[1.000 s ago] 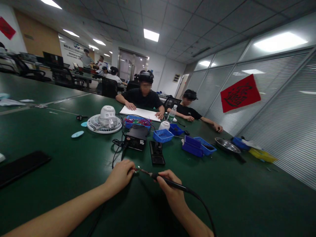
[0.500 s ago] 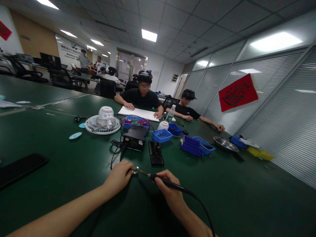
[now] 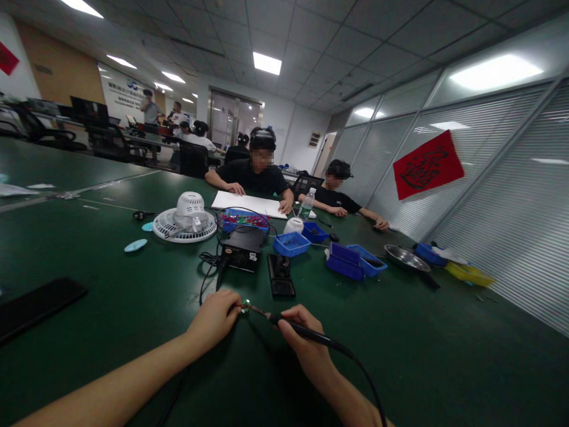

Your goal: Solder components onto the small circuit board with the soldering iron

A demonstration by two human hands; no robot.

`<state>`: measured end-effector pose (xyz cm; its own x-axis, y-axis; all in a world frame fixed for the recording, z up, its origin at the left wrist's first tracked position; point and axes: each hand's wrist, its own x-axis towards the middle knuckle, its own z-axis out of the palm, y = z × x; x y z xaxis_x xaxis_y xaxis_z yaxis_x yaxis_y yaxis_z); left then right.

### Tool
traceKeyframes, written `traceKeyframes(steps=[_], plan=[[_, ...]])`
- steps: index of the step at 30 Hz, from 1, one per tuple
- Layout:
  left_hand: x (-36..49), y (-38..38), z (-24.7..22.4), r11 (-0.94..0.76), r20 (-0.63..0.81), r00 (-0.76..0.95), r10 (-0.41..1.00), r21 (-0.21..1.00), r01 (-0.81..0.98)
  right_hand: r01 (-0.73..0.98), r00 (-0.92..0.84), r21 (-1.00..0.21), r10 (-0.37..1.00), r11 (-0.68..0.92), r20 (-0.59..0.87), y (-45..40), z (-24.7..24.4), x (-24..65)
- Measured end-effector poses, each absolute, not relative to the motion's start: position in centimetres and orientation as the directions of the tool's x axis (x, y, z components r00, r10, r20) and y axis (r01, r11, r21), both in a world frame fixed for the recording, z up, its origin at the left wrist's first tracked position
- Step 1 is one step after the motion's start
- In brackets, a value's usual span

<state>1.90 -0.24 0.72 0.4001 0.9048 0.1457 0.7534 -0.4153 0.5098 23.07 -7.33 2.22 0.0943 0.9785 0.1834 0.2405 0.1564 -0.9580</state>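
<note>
My right hand (image 3: 304, 332) is closed around the black handle of a soldering iron (image 3: 306, 333), its cord trailing down to the bottom edge. The iron points left, and its tip meets a small green circuit board (image 3: 246, 305) low over the table. Beside that board, my left hand (image 3: 220, 311) pinches what looks like a thin reddish wire (image 3: 240, 306) running to it. The fingers cover most of the wire, and the exact contact point is too small to make out.
Ahead stand a black soldering station (image 3: 242, 249) with cables and a black iron stand (image 3: 281, 276). Around them are a white fan part (image 3: 186, 222), a blue tray (image 3: 291, 244), a metal bowl (image 3: 406, 259) and a dark slab (image 3: 42, 308). Two people sit across the green table (image 3: 133, 267).
My hands, the soldering iron and the board hold nearly the same position. Across the table, the right-hand person's outstretched hand has shifted left.
</note>
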Motion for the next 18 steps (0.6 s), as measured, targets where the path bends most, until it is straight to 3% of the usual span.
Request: traceKeyframes(steps=[18], plan=[[1.87,-0.20,0.57,-0.426,0.169,0.398,0.902,0.512,0.746,0.242,0.070,-0.959,0.983,0.150,0.172,-7.47,2.51,22.88]])
